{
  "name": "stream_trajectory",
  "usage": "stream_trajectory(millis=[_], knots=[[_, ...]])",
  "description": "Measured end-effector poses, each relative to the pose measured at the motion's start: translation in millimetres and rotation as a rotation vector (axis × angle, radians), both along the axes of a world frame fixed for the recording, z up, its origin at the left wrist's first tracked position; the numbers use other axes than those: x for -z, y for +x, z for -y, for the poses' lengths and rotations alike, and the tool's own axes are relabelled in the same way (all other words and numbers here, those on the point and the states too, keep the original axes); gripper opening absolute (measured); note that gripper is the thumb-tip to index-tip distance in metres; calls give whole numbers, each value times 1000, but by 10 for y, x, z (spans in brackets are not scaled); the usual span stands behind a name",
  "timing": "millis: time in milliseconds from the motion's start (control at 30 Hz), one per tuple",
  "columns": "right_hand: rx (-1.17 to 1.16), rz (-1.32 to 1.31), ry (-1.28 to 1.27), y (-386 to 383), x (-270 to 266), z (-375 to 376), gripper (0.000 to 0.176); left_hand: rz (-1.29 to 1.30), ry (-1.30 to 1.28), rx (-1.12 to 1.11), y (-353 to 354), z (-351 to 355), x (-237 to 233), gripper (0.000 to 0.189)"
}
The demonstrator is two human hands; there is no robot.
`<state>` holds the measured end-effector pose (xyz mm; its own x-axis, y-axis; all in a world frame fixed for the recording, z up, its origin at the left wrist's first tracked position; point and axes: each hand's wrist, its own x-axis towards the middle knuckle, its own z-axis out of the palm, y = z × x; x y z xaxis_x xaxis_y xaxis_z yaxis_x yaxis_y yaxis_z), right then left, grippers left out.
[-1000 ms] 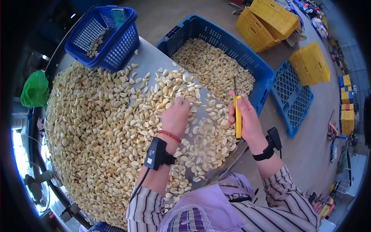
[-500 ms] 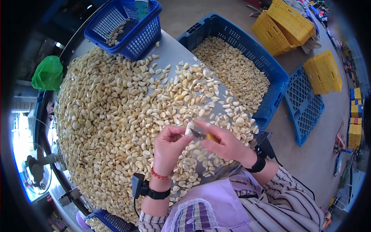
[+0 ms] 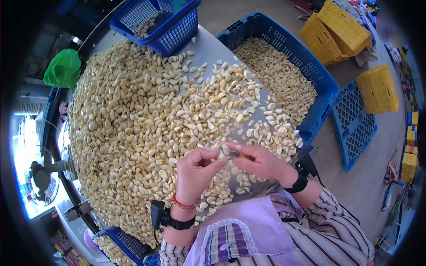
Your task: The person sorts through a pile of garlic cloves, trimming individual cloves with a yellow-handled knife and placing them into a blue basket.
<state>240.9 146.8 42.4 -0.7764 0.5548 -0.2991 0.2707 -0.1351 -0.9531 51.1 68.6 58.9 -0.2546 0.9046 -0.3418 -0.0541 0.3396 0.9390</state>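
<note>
My left hand [image 3: 197, 170] pinches a pale garlic clove [image 3: 224, 151] between thumb and fingertips, above the metal table. Close against its right side, my right hand [image 3: 257, 162] is closed round a small knife with a yellow handle [image 3: 243, 156]; its blade is hard to make out beside the clove. Beneath and around both hands, loose cloves [image 3: 133, 111] are heaped over the left and middle of the table and lie more thinly to the right.
A blue basket [image 3: 164, 33] with a few dark-looking pieces stands at the table's far edge. Beyond the right edge is a large blue crate [image 3: 326, 88] of cloves. Yellow crates [image 3: 377, 88] and a blue pallet [image 3: 353, 128] lie farther right. A fan [image 3: 42, 177] is at left.
The view has shifted, so the table and crates appear slightly to the right and higher. My hands remain together at the clove, with the right hand's fingers closer to it.
</note>
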Motion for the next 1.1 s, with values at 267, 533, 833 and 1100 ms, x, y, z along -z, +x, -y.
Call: stream_trajectory(millis=[267,533,833,1100], knots=[[281,105,-154,-35,123,-234,53,808,381,-213,-689,607,257,16],[-112,475,811,-307,739,-250,50,-643,215,146,-244,529,585,9],[474,436,722,429,389,-939,44,878,124,-142,-556,765,710,16],[559,56,-25,130,168,-346,43,29,82,-131,-542,559,564,17]])
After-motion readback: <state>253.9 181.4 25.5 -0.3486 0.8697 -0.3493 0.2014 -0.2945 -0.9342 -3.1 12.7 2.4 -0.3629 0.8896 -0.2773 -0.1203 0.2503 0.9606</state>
